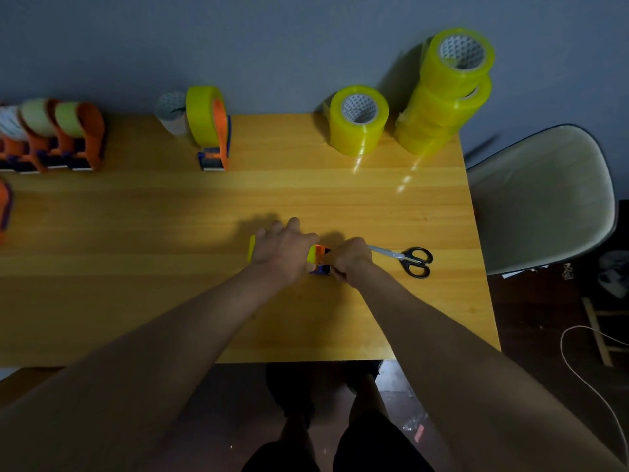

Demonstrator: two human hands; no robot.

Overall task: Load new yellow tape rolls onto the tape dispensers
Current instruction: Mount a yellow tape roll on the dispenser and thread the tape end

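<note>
Head view, looking down on bench. Centre: orange-and-blue plastic tape dispenser (320,258) carrying a yellow tape roll (251,248), lying on the yellow-brown wooden table (170,301), mostly hidden under both hands. Left hand (284,253) lies over the roll, palm down, fingers curved across its top toward the far side; roll edge shows at left of the hand, and a yellow strip w/ orange shows at its right. Right hand (349,258) sits just right of the dispenser, touching it, fingers curled at the blue end; what exactly they pinch cannot be told. Dispenser thus lies between the two hands, nearer table's front edge than its back.

Just right of right hand: black-handled steel scissors (406,258), flat on table, blades pointing toward the hand, tip hidden behind it.

Far edge, centre-left: upright orange dispenser w/ full yellow roll (211,127), a bare grey cardboard core (172,112) beside it at left. Far left: row of orange dispensers (58,137) w/ pale, nearly spent rolls. Far right: single new yellow roll (359,119) on its side face, and next to it a leaning stack of yellow rolls (446,93).

Off table, right: pale moulded plastic chair (541,199). Below table edge: person's legs in dark shorts (340,444), dark floor.
</note>
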